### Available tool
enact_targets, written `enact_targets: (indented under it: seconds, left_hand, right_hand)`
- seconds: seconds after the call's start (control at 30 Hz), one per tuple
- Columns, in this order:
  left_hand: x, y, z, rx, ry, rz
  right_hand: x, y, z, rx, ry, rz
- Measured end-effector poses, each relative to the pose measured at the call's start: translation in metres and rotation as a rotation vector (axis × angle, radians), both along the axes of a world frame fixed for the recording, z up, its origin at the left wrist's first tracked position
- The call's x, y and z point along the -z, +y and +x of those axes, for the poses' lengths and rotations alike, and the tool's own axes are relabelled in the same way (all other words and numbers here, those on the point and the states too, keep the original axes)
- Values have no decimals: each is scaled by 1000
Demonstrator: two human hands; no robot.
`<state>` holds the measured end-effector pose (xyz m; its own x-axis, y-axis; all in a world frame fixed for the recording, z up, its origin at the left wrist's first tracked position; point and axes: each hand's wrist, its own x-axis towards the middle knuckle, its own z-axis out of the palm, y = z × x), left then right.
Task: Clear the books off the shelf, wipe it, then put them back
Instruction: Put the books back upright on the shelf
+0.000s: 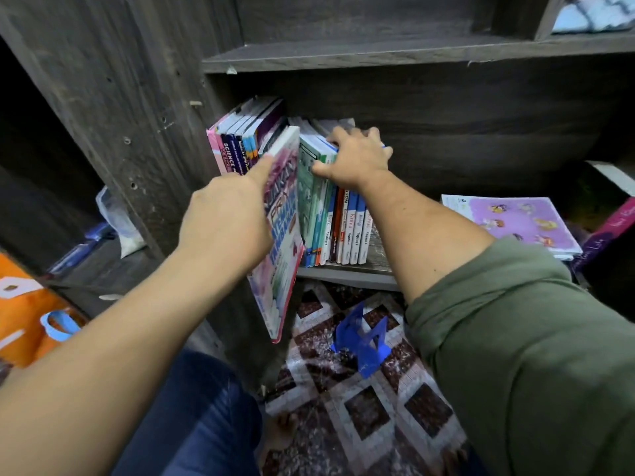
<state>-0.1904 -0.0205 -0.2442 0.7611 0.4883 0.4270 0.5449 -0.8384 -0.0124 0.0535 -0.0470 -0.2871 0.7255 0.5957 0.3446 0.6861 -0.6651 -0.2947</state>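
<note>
books (330, 214) upright on shelf (347, 271) | left hand (226, 218) grips pink book (280, 235) | right hand (357, 159) clutches book tops

You can read "SCIENCE" down the dark blue spine (229, 156) at the left of the row. Among the upright white-and-blue spines, one (345, 231) shows "STPM", its neighbour (351, 235) "Kimia" and "Tingkatan 4". The pink book's cover lettering (280, 214) is too blurred to make out.

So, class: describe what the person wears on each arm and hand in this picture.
The right arm has an olive-green sleeve pushed up above the elbow. The left arm is bare, with no sleeve in view. Neither the left hand nor the right hand shows gloves, rings or a watch.
</note>
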Motion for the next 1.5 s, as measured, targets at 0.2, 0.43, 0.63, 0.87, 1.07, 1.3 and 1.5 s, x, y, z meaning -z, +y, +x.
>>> enact_targets:
  seconds: [0.2, 0.43, 0.63, 0.87, 1.07, 1.3, 1.5]
  left_hand:
    - [5, -9, 18, 64, 10, -21]
    - [-11, 9, 30, 26, -26, 59]
    - [3, 29, 60, 23, -112, 90]
    - [62, 64, 84, -5, 4, -61]
    - [50, 94, 110, 190, -283, -144]
    - [137, 109, 94, 314, -509, 162]
    - [139, 145, 132, 166, -494, 284]
  right_hand:
    - [1, 2, 4, -4, -1, -13]
    - [2, 2, 3, -7, 0, -11]
    - [3, 2, 0, -11, -1, -14]
    - [6, 0, -3, -11, -44, -24]
    - [11, -6, -5, -212, -59, 29]
    - [79, -24, -8, -305, 140, 356]
    - [135, -13, -8, -205, 436, 225]
